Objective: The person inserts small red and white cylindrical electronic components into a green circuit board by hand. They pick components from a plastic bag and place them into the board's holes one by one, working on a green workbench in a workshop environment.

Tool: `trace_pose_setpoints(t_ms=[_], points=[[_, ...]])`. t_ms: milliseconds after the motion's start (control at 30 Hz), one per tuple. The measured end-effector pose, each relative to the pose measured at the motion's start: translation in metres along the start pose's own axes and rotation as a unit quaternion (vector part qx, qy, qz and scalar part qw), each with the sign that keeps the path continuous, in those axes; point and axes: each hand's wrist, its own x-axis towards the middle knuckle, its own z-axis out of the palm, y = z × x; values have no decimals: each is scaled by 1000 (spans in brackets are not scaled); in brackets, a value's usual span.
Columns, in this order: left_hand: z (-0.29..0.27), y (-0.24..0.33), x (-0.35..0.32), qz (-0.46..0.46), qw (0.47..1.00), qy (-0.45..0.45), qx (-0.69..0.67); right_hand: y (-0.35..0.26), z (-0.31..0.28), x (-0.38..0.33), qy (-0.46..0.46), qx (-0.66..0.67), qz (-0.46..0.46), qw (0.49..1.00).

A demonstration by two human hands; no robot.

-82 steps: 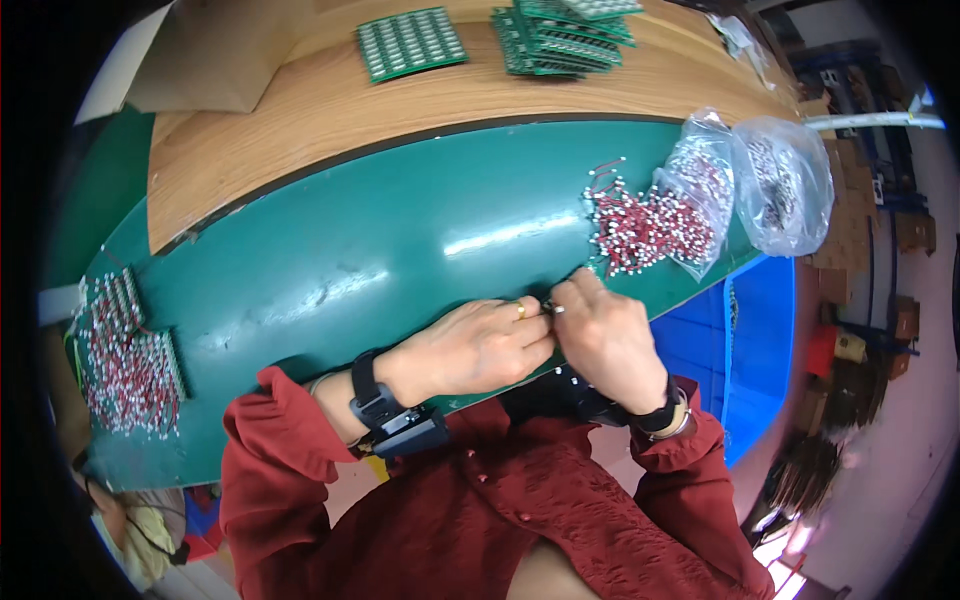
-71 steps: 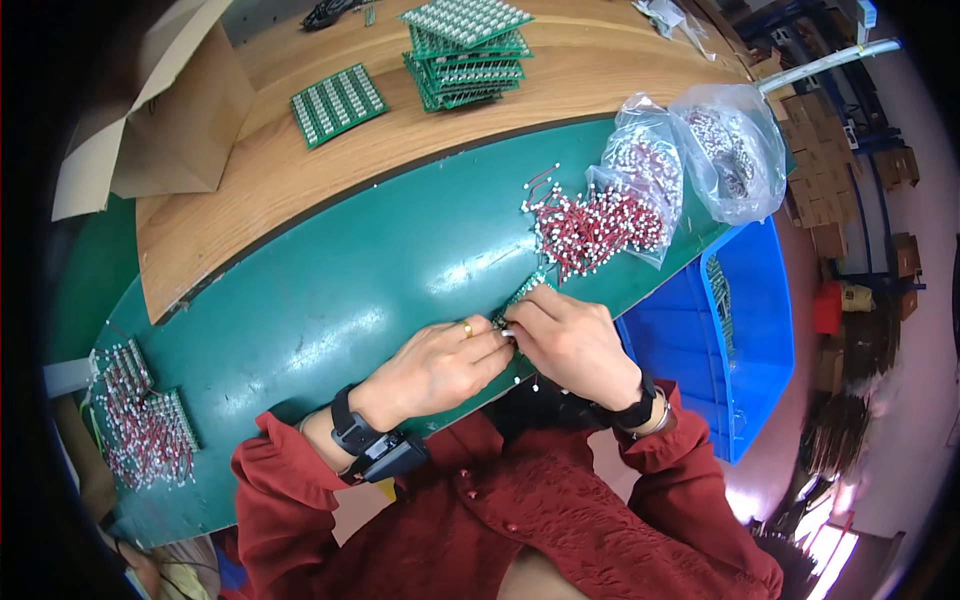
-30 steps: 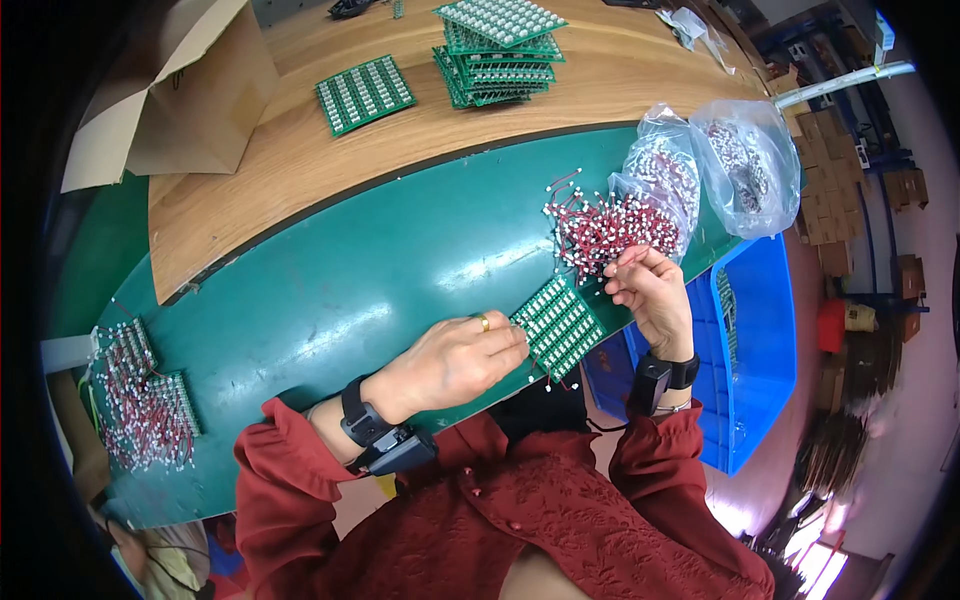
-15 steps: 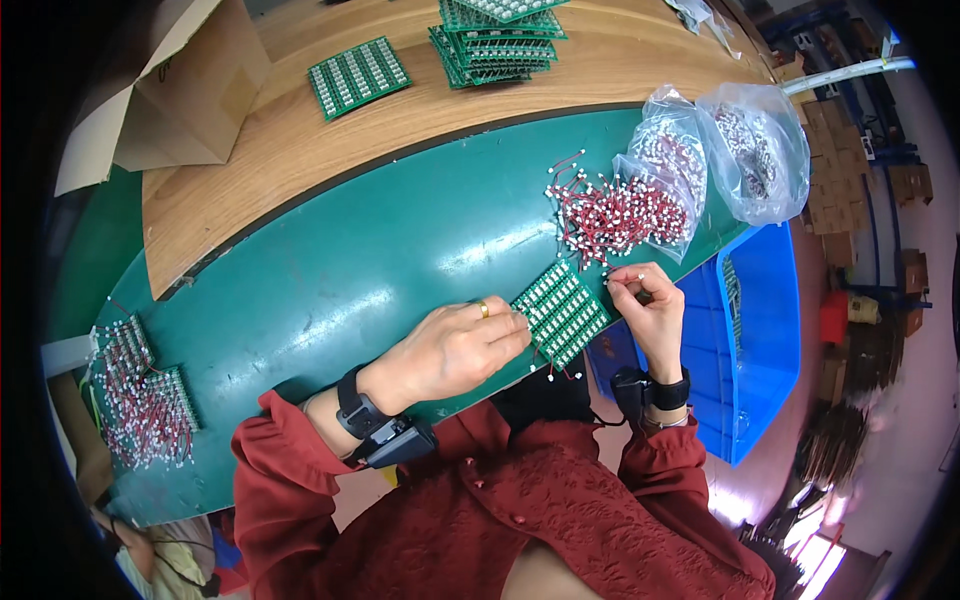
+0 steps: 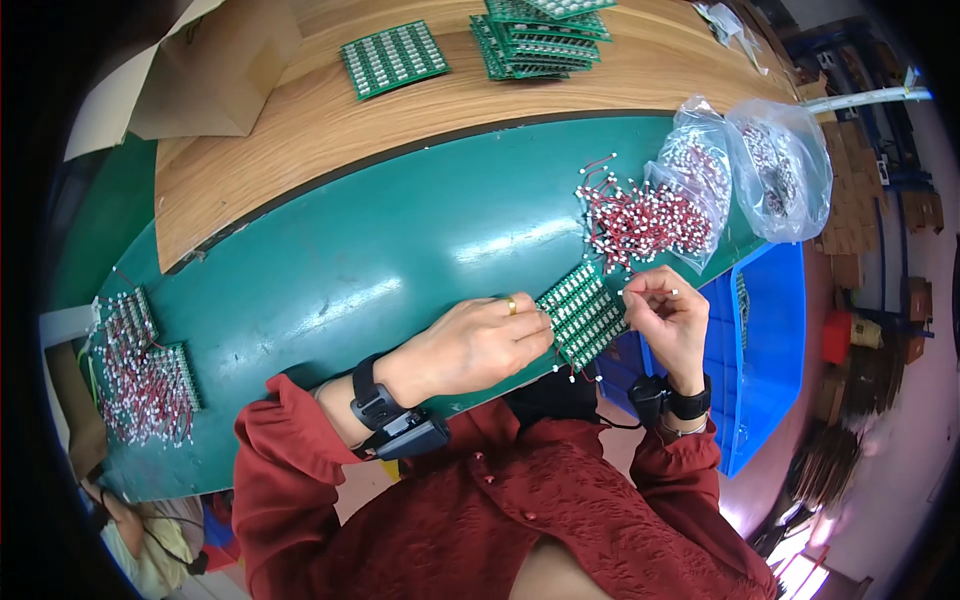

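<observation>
A green circuit board panel [image 5: 590, 318] with rows of white connectors is tilted at the table's near edge. My left hand [image 5: 487, 338], a ring on one finger, grips its left edge. A few red-wired leads with white plugs hang from the panel's near corner. Just off its right side, my right hand [image 5: 672, 318] pinches a short red wire lead [image 5: 658, 292] with white end plugs. Beyond both hands spreads a heap of the same red leads [image 5: 640, 222], spilling from a clear plastic bag [image 5: 697, 160].
A second clear bag [image 5: 780, 170] lies beside the first. Stacked panels [image 5: 535, 45] and a single panel [image 5: 394, 60] rest on the wooden shelf, near a cardboard box [image 5: 215, 80]. Wired panels [image 5: 150, 370] lie far left. A blue bin [image 5: 760, 350] stands right of the table.
The whole view has shifted slightly. My right hand has turned and lifted the pinched lead, whose plug end now shows by the fingers. My left hand keeps its grip on the panel.
</observation>
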Motion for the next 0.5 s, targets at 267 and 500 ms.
trace_pose_setpoints(t_ms=[267, 500], points=[[2, 1, 0, 0, 1000, 3, 8, -13, 34, 12, -90, -72, -127, 985], [3, 1, -1, -5, 1000, 16, 11, -12, 39, 11, -89, -101, -175, 975]])
